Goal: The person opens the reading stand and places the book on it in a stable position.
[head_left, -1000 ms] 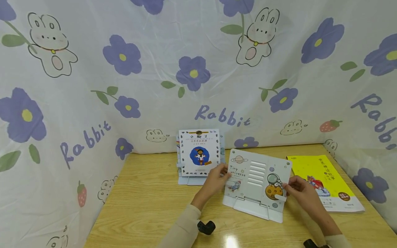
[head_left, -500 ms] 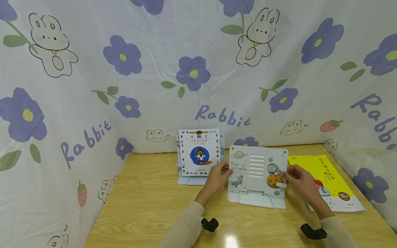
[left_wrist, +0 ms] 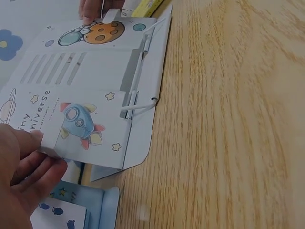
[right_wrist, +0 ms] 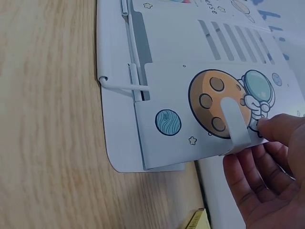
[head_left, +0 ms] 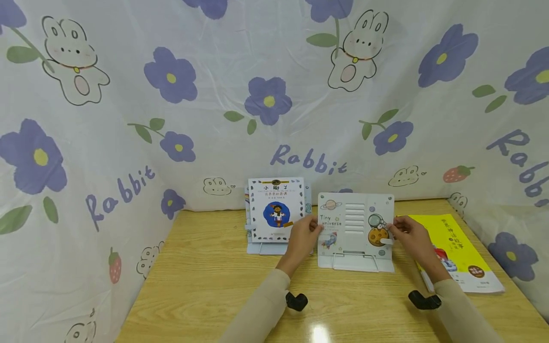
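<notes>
A white book stand (head_left: 355, 224) printed with planets, a rocket and an astronaut stands upright on the wooden table, between my two hands. My left hand (head_left: 302, 240) pinches its left edge beside the words "Tiny universe", thumb on the front and fingers behind. On the opposite edge, my right hand (head_left: 416, 238) pinches the board by the astronaut, just above a small white page clip (right_wrist: 234, 126). A wire page holder (head_left: 355, 261) crosses the stand's lower lip. Just left of it, a light blue book stand (head_left: 254, 248) bears a white picture book (head_left: 276, 209).
To the right lies a yellow and white book (head_left: 465, 247) flat on the table (head_left: 206, 286), partly behind my right forearm. A white curtain (head_left: 223, 57) with purple flowers and rabbits hangs along the table's back and sides.
Both hands have carried the white book stand back, away from me. It was turned at an angle and now faces straight forward, level with the blue stand.
</notes>
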Motion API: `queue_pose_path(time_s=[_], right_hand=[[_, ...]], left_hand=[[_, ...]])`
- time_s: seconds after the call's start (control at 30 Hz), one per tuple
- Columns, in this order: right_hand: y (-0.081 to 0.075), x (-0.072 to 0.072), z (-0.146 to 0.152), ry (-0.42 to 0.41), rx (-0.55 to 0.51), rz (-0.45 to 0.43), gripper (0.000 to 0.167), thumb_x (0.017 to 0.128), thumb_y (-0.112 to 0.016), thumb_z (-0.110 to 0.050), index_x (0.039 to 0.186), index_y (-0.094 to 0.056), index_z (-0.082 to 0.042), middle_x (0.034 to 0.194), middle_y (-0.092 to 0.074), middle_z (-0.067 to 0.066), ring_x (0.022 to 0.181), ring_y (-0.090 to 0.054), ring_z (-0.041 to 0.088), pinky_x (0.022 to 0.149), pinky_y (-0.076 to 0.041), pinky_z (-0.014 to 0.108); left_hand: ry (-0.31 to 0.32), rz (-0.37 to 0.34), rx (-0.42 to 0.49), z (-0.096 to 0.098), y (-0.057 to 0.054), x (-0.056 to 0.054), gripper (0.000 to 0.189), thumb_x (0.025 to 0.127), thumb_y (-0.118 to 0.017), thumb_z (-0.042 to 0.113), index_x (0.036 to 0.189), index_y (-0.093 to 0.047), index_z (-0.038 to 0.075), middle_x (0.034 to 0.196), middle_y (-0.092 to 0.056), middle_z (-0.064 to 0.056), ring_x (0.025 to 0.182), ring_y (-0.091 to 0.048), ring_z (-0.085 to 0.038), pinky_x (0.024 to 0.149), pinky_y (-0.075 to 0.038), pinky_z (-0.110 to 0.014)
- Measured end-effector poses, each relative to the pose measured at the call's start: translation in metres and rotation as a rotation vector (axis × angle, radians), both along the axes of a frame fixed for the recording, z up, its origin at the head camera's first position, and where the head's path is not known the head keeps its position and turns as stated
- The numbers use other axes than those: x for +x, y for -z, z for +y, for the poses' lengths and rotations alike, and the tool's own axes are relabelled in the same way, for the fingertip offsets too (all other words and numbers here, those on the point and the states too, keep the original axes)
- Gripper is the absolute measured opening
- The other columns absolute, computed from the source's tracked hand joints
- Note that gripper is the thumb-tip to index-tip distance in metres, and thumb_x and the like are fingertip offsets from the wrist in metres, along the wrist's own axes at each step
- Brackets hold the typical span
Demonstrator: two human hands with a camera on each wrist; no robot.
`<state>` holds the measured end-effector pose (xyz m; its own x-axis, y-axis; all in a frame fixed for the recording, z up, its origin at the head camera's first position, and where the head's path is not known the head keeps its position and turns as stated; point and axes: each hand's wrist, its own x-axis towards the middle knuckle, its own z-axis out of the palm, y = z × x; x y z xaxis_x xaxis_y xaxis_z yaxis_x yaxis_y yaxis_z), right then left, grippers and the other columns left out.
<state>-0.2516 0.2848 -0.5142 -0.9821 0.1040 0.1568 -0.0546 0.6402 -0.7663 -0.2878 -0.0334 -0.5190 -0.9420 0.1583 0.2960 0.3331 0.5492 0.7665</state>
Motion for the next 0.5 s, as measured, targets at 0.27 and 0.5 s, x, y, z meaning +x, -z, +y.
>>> queue_pose_path(time_s=[0.27, 0.5], right_hand=[[-0.001, -0.013, 0.001, 0.018, 0.006, 0.026, 0.040, 0.107, -0.066, -0.033, 0.124, -0.066, 0.004, 0.114, -0.071, 0.024, 0.092, -0.063, 0.017, 0.069, -0.051, 0.013], [-0.002, -0.024, 0.003, 0.032, 0.005, -0.011, 0.045, 0.108, -0.064, -0.035, 0.129, -0.064, 0.005, 0.121, -0.069, 0.026, 0.106, -0.064, 0.034, 0.072, -0.045, 0.007]], left_hand=[[-0.063, 0.029, -0.002, 0.005, -0.004, 0.000, 0.020, 0.102, -0.072, 0.008, 0.119, -0.075, 0.001, 0.100, -0.079, -0.009, 0.088, -0.073, -0.014, 0.076, -0.059, -0.021], [-0.078, 0.072, -0.012, 0.010, -0.006, 0.002, 0.018, 0.102, -0.067, 0.001, 0.117, -0.077, -0.002, 0.103, -0.081, -0.014, 0.090, -0.076, -0.019, 0.078, -0.061, -0.025]])
